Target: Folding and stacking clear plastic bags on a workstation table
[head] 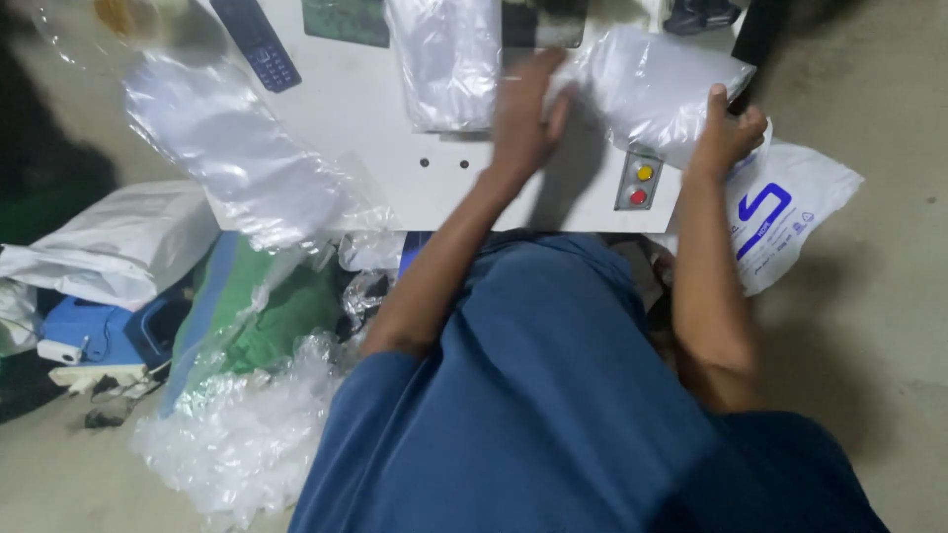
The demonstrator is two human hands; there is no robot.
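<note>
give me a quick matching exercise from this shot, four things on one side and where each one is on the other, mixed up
Things:
1. left hand
2. right hand
3. dark handset with keypad
4. yellow and red buttons

Places:
A. far left part of the white table top, near the top edge of the view
B. on the table's front edge, between the two forearms
C. pressing on the middle of the clear plastic package
D. gripping the right end of the clear plastic package

Pairs: 1-C, 2-D, 3-A, 4-B
</note>
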